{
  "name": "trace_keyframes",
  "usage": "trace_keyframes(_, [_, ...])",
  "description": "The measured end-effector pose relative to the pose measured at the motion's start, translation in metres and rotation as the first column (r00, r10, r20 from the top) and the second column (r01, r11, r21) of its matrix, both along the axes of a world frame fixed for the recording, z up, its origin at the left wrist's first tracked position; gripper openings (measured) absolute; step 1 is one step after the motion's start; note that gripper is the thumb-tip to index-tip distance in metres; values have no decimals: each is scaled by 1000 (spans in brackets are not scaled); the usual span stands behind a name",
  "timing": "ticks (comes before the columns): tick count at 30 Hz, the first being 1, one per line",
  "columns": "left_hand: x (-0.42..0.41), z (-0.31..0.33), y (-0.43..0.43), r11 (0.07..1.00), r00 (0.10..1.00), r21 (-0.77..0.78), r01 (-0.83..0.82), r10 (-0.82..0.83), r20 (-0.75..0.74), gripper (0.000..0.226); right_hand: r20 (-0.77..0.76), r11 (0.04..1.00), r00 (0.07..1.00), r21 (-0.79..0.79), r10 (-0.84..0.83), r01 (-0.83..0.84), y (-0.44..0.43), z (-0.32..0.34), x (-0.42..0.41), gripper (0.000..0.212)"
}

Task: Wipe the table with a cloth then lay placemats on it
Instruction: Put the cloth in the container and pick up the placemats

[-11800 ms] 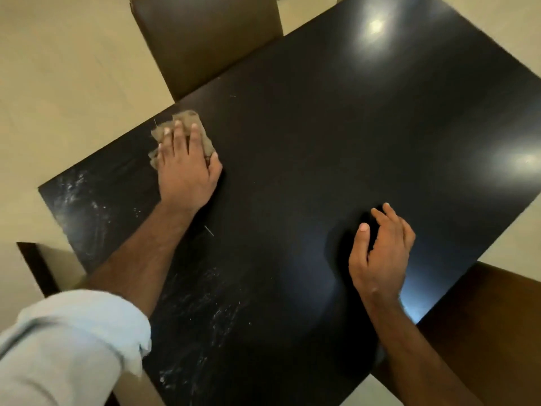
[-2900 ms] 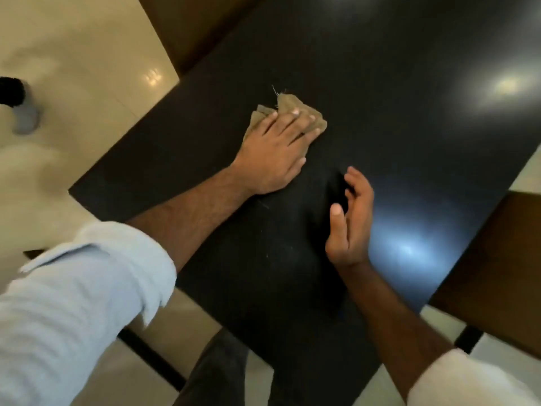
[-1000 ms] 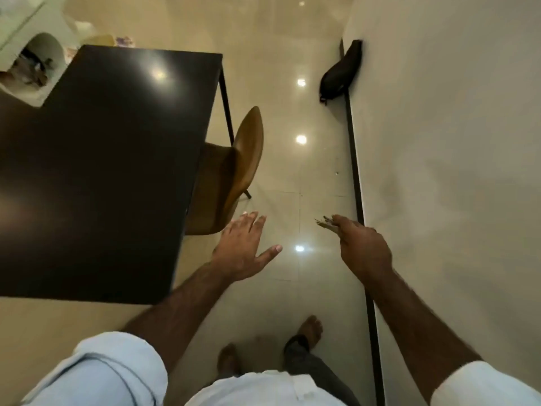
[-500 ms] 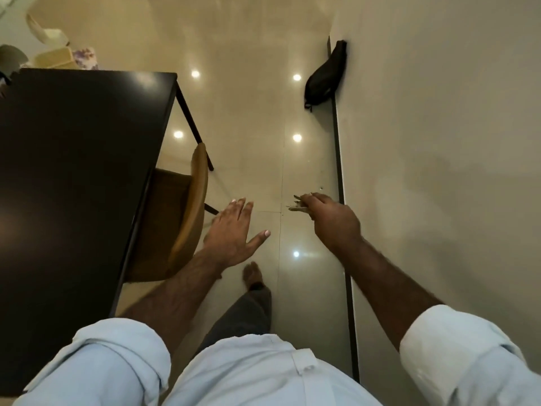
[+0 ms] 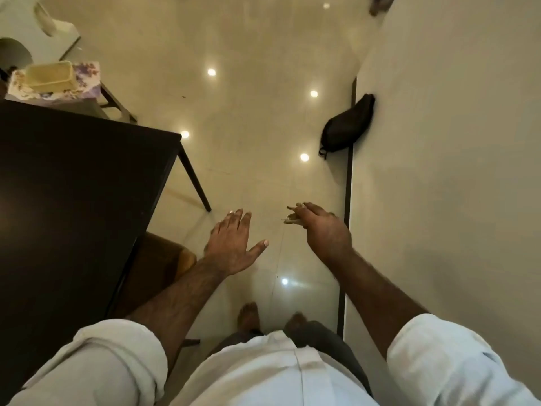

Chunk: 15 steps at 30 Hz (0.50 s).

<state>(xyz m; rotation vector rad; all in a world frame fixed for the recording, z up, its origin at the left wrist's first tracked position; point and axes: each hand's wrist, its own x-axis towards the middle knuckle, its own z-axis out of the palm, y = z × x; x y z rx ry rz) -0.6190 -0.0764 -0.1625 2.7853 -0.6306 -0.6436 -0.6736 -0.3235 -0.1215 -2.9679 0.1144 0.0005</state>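
Note:
The black table (image 5: 73,186) fills the left of the head view, its top bare and glossy. My right hand (image 5: 325,232) is held out over the floor, to the right of the table, shut on the crumpled tan cloth (image 5: 292,216), of which only a bit sticks out past the fingers. My left hand (image 5: 231,244) hovers beside it, open and flat with fingers spread, holding nothing. Floral placemats (image 5: 85,83) lie stacked under a yellow basket (image 5: 49,76) on a stand beyond the table's far corner.
A brown chair (image 5: 158,268) is tucked at the table's right edge, just under my left forearm. A black bag (image 5: 348,124) leans against the wall (image 5: 453,171) on the right. Shiny tiled floor runs between table and wall. My bare feet show below.
I have stepped forward along the table's side. The table corner and chair slid down and left in view, the black bag came closer, and the placemat stack grew larger. Both hands keep their pose.

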Motion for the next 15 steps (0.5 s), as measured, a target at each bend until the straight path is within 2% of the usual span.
trace_keyframes(4, [87,-7,-31,997,997,34,-72,72,-14,101,-15,995,995,-13,103,-104,-34,-7,103,45])
trace_keyframes(9, [190,-13,-62,974,975,48,-221,222,-16,102,-4,974,974,-6,227,-227,-72,-15,243,52])
trace_keyframes(15, [290,-6,-69,907,907,24,-420,421,-18,102,-3,904,904,30,427,-427,-76,-15,400,54])
